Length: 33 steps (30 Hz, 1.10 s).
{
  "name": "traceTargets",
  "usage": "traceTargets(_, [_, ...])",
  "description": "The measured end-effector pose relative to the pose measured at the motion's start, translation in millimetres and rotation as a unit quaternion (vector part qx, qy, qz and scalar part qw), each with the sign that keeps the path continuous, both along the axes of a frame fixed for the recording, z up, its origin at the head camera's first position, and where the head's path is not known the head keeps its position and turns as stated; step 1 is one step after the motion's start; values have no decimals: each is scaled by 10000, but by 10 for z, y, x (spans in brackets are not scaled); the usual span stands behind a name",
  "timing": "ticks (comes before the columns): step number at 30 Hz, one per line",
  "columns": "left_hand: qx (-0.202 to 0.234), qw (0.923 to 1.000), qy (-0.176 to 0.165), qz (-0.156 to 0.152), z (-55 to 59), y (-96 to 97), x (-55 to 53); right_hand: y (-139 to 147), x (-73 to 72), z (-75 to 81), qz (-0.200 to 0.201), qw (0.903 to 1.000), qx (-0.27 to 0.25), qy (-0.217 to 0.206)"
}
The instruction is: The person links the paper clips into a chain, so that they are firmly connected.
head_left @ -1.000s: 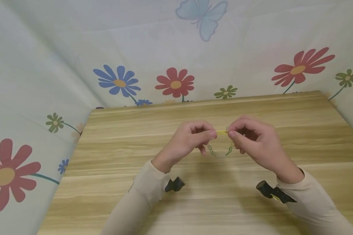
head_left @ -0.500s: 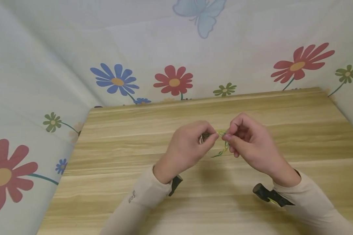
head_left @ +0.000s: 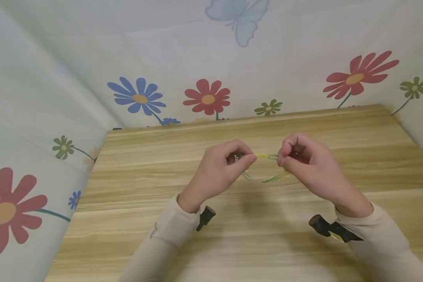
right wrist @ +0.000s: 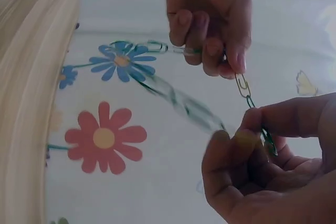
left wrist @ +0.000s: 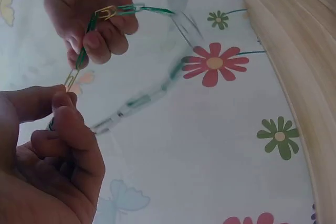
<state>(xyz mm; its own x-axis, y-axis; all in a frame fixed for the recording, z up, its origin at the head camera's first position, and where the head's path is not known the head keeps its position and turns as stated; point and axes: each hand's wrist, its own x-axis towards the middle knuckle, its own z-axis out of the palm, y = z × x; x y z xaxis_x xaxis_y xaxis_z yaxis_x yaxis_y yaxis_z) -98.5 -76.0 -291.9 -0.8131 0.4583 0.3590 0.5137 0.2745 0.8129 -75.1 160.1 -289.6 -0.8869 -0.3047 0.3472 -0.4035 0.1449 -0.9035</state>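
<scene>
A loop of linked paper clips (left wrist: 139,100), green, yellow and silvery, hangs between the two hands above the table. My left hand (head_left: 218,166) pinches a yellow paper clip (right wrist: 242,84) between thumb and forefinger. A green paper clip (left wrist: 84,48) joins it, and my right hand (head_left: 313,170) pinches that one near the link. The short stretch between the hands is pulled nearly straight. In both wrist views the rest of the chain dangles below and looks blurred. Some clips are hidden behind the fingers.
A wood-grain table (head_left: 134,172) lies beneath the hands. Behind and to the left of it hangs a pale cloth (head_left: 169,47) printed with flowers and a butterfly. Black wrist cameras (head_left: 333,229) sit on both sleeves.
The hands came close together half a second ago, the left one turning over. Now they have drawn apart, with a yellow and a green clip stretched between them. The hanging chain swings.
</scene>
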Motion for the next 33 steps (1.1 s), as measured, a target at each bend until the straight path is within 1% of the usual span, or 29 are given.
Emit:
traceTargets(2, [246, 9986, -462, -76, -4, -44, -31, 39, -50, -11, 395, 9979, -414, -287])
traceTargets(3, [410, 9968, -668, -122, -5, -71, -50, 60, -80, -20, 618, 9950, -648, -436])
traceTargets(6, [950, 9874, -1232, -287, -13, -156, -121, 130, -165, -52, 1295, 9808, -1263, -734])
traceTargets(9, [1314, 9787, -1526, -408, -34, -224, -201, 193, -239, -85, 1849, 9638, -1709, -875])
traceTargets(11, [1540, 9729, -1659, -469, -55, -254, -246, 229, -271, -104, 2068, 9540, -1952, -945])
traceTargets(13, [1754, 9670, -1769, -535, -74, -275, -283, 258, -293, -121, 2127, 9500, -2087, -935])
traceTargets(15, [1954, 9606, -1884, -601, -91, -290, -309, 277, -304, -133, 2066, 9497, -2177, -893])
traceTargets(17, [2106, 9544, -2003, -684, -103, -298, -327, 283, -307, -139, 1899, 9531, -2205, -830])
traceTargets(19, [2280, 9465, -2156, -757, -110, -301, -338, 273, -304, -134, 1636, 9580, -2195, -853])
traceTargets(20, [2392, 9416, -2233, -799, -113, -302, -344, 266, -304, -132, 1514, 9590, -2225, -891])
traceTargets(22, [2628, 9316, -2342, -903, -117, -298, -356, 251, -304, -129, 1338, 9572, -2373, -979])
traceTargets(23, [2750, 9266, -2382, -950, -120, -296, -364, 246, -305, -128, 1283, 9545, -2486, -1031])
traceTargets(24, [2853, 9229, -2397, -973, -124, -294, -370, 241, -309, -129, 1276, 9496, -2652, -1082])
traceTargets(26, [2980, 9195, -2374, -966, -133, -286, -383, 240, -320, -131, 1364, 9364, -3001, -1203])
traceTargets(28, [3003, 9220, -2283, -875, -145, -273, -392, 244, -331, -137, 1491, 9219, -3316, -1338])
traceTargets(29, [3001, 9244, -2220, -782, -152, -265, -395, 245, -337, -141, 1584, 9139, -3456, -1424])
traceTargets(31, [3003, 9289, -2084, -597, -162, -242, -398, 240, -346, -154, 1731, 9017, -3628, -1590])
traceTargets(32, [3056, 9284, -2039, -552, -167, -228, -399, 234, -348, -160, 1768, 8990, -3652, -1648])
traceTargets(33, [3140, 9264, -2002, -558, -171, -213, -400, 227, -349, -168, 1812, 8974, -3653, -1686])
